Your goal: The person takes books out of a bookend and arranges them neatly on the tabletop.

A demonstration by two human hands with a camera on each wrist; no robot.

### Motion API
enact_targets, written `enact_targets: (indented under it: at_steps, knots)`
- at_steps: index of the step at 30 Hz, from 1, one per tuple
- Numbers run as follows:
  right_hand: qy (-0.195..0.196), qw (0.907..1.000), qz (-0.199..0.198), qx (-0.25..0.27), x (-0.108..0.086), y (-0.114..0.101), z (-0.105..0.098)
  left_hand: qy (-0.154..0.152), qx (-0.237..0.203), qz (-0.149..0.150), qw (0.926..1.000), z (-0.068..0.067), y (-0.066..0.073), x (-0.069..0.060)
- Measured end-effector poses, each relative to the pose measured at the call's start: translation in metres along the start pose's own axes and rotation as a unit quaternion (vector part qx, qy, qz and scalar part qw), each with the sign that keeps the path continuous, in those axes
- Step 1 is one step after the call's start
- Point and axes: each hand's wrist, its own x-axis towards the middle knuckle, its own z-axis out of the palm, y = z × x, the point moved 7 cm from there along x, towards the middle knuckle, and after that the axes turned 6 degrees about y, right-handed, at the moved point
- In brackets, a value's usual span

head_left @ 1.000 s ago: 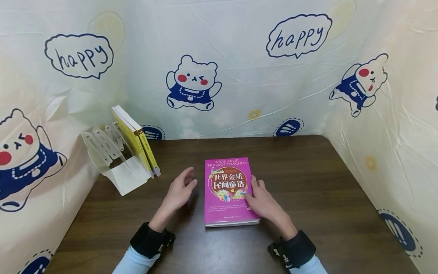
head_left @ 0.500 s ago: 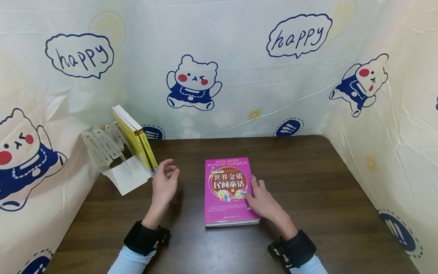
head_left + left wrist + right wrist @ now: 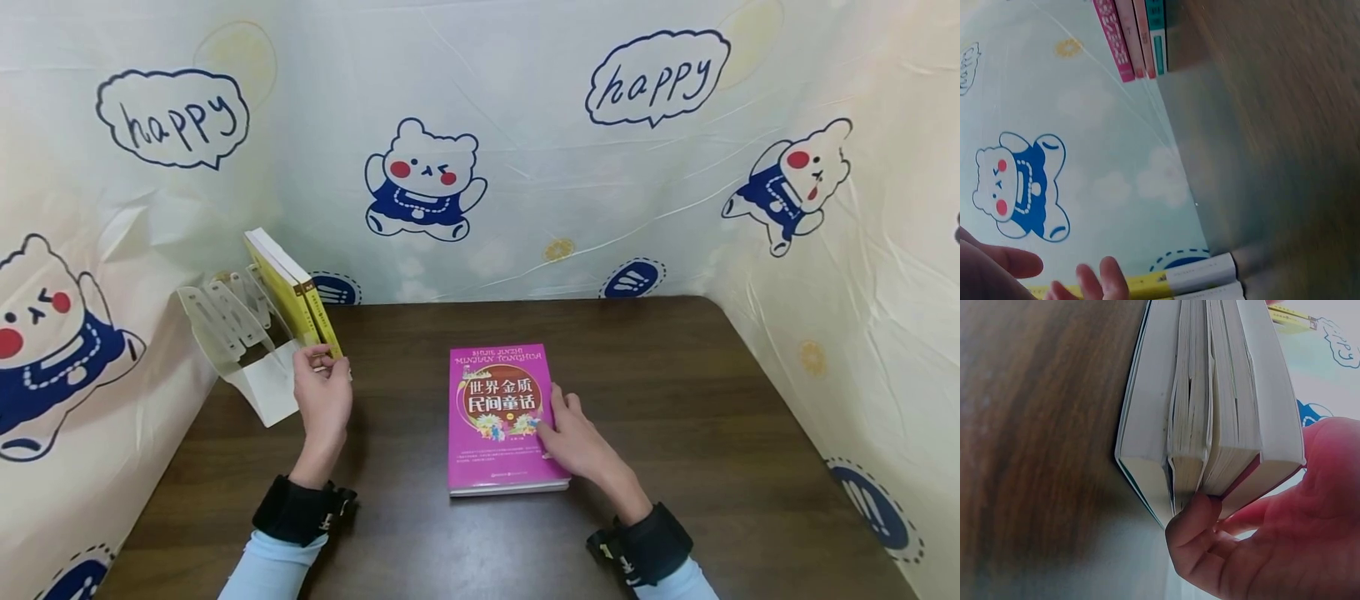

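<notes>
A magenta book (image 3: 498, 458) lies cover up as the top of a stack at mid-table; the left wrist view shows the stack's pink and teal spines (image 3: 1124, 47). My right hand (image 3: 592, 446) grips the stack's right side, thumb on the cover's edge; in the right wrist view its bent fingers press against the page edges (image 3: 1147, 412). At the left, two yellow books (image 3: 288, 292) lean in a white bookend (image 3: 262, 387). My left hand (image 3: 322, 400) is at their lower ends, thumb apart from the fingers, which overlap the yellow spines (image 3: 1147, 284); contact is unclear.
A brown wooden table (image 3: 675, 400) carries everything. A pale patterned curtain (image 3: 525, 208) with bears and "happy" bubbles surrounds its back and sides. The bookend's slotted white plates (image 3: 228, 321) stand left of the yellow books.
My left hand has moved left and slightly forward, from beside the magenta book to the lower ends of the yellow books. My right hand and the stack have stayed in place.
</notes>
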Motion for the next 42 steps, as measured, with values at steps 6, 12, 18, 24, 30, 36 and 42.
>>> enact_targets:
  at_steps: [6,12,18,24,30,36,42]
  knots:
    - [-0.001,1.0,0.0,0.004,-0.001,0.001,0.0,0.028,0.007,0.016,0.9995,-0.006,-0.004,0.007]
    - [-0.003,1.0,-0.001,0.006,-0.001,0.001,0.0,0.023,0.034,0.007,0.9991,-0.008,-0.009,0.012]
    - [-0.003,1.0,0.0,0.005,-0.001,0.001,0.0,0.0,0.057,0.001,0.9984,-0.01,-0.014,0.019]
    - [-0.003,1.0,0.001,0.007,0.0,0.001,0.0,-0.043,0.083,-0.009,0.9956,-0.007,-0.017,0.029]
    - [-0.001,1.0,0.003,0.003,0.0,0.002,-0.001,-0.102,0.098,-0.045,0.9889,0.001,-0.024,0.035]
    - [-0.001,1.0,0.003,0.005,-0.001,0.001,-0.002,-0.135,0.09,-0.087,0.9829,0.007,-0.032,0.043]
    - [-0.002,1.0,0.003,0.007,-0.001,0.0,-0.002,-0.144,0.089,-0.096,0.9809,0.01,-0.036,0.046]
